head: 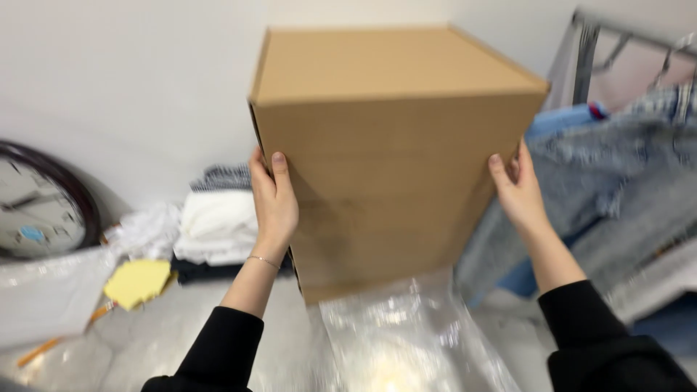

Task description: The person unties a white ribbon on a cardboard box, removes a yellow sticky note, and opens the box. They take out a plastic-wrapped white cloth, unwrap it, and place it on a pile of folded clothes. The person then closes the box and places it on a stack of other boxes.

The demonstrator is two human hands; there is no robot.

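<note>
Bright, even indoor light falls on my view, with soft shadows only. Glare flares off the crinkled clear plastic sheet below. Motion blur smears the hanging faded blue denim garments and the frame's edges.

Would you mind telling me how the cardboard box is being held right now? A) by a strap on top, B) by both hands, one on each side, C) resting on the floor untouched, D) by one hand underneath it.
B: the left hand and right hand press opposite sides of the cardboard box.
</note>
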